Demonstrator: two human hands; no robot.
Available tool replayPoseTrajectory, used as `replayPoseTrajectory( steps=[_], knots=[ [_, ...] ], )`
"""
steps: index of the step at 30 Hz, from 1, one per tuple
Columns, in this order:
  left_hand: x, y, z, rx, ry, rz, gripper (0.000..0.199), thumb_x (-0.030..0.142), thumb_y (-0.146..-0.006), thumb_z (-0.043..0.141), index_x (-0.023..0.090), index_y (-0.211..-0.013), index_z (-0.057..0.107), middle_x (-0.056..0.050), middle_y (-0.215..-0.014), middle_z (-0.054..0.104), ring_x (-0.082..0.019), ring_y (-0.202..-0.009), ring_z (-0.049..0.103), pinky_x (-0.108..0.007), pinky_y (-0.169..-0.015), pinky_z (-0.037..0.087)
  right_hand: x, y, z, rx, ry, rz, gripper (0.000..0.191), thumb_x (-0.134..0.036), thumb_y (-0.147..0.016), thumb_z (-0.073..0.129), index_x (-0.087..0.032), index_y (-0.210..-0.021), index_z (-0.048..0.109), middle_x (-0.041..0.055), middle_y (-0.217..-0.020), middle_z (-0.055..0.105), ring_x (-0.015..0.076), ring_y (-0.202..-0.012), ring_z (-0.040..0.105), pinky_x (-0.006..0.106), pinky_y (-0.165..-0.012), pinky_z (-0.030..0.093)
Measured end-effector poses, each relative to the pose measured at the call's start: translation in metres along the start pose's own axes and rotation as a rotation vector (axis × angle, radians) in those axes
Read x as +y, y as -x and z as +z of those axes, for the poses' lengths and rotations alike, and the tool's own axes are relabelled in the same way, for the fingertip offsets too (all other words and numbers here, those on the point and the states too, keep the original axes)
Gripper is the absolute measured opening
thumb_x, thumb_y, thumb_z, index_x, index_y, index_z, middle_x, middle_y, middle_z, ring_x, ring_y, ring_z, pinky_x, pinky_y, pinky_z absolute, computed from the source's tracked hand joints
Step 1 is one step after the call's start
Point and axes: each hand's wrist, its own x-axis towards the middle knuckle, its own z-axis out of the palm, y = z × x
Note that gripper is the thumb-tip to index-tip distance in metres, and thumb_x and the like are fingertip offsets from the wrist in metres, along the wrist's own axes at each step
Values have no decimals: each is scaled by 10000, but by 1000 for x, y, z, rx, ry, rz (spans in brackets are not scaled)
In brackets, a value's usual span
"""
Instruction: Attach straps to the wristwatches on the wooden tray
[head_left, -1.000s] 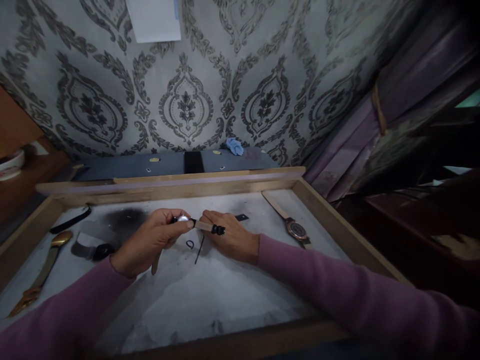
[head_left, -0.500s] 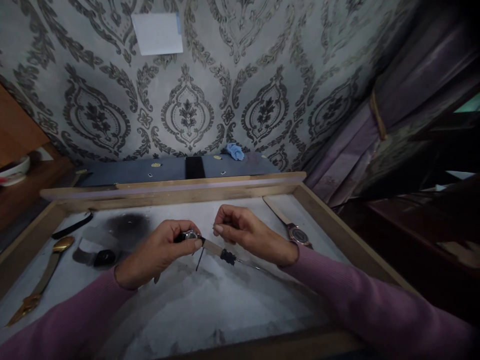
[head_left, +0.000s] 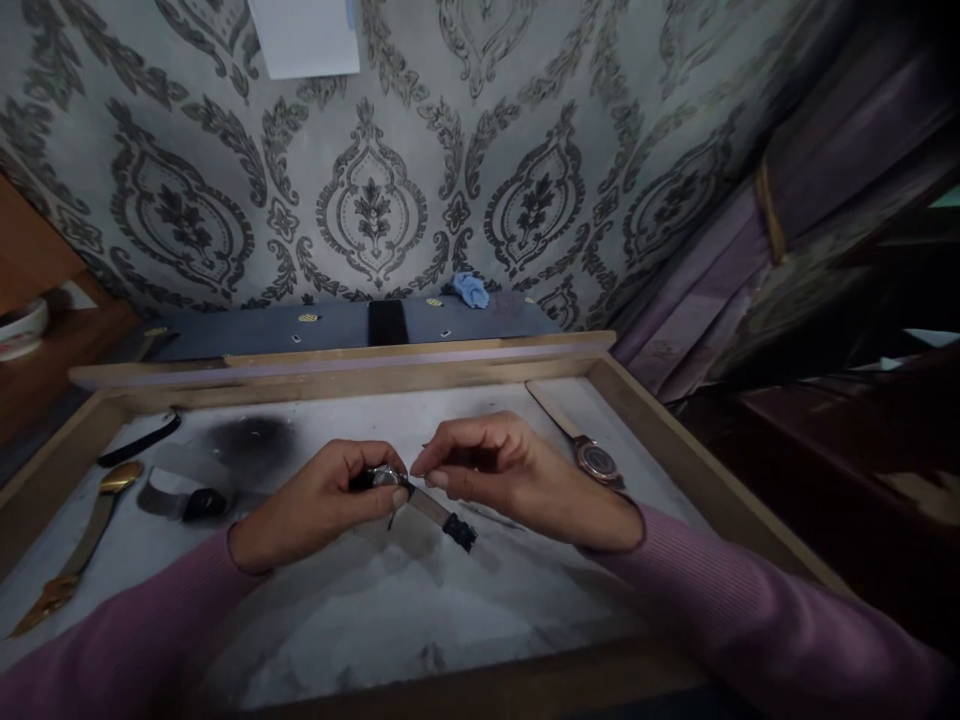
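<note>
My left hand point(head_left: 322, 500) grips a small round-faced watch point(head_left: 386, 478) between thumb and fingers, above the middle of a white-bottomed tray. The watch's strap point(head_left: 431, 510) slants down to the right and ends in a dark piece. Close by on the right, my right hand point(head_left: 499, 465) is pinched, its fingertips almost at the watch's edge. Whatever lies between those fingertips is too small to make out. A thin dark piece hangs under the watch, partly hidden by my left thumb.
The tray has a wooden rim point(head_left: 420, 375). Inside lie a gold watch point(head_left: 94, 540), a mesh-strap watch point(head_left: 202, 503), a black strap point(head_left: 142, 440) and a rose-gold watch point(head_left: 596, 460). Behind it, a blue cloth point(head_left: 471, 290) sits near the patterned wall.
My right hand has moved left and slightly down, closing the gap to the watch. My left hand still holds the watch in nearly the same spot. The view has tilted slightly downward.
</note>
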Motion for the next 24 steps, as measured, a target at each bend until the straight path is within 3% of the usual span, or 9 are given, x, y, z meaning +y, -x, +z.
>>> replayPoseTrajectory(
  steps=[4,8,24],
  knots=[
    [-2,0,1,-15,22,10,206,341,-821,586,137,-797,577,53,-640,432,-91,-578,351,-217,-537,275,1,1,2,43,207,-113,69,-128,-818,586,-141,-884,603,-20,-690,547,94,-628,484,220,-577,373],
    [-1,1,2,-36,18,-5,203,336,-824,584,133,-811,574,58,-626,417,-91,-570,343,-219,-534,269,2,2,0,7,316,-106,193,-79,-810,578,-181,-954,500,-25,-735,595,100,-650,521,228,-615,390],
    [-3,0,5,-66,12,-15,170,310,-812,574,140,-803,580,37,-670,466,-111,-623,395,-237,-580,312,4,1,-3,-80,369,-63,222,-97,-824,567,-207,-961,431,-24,-752,628,107,-663,560,228,-613,419]
  ],
)
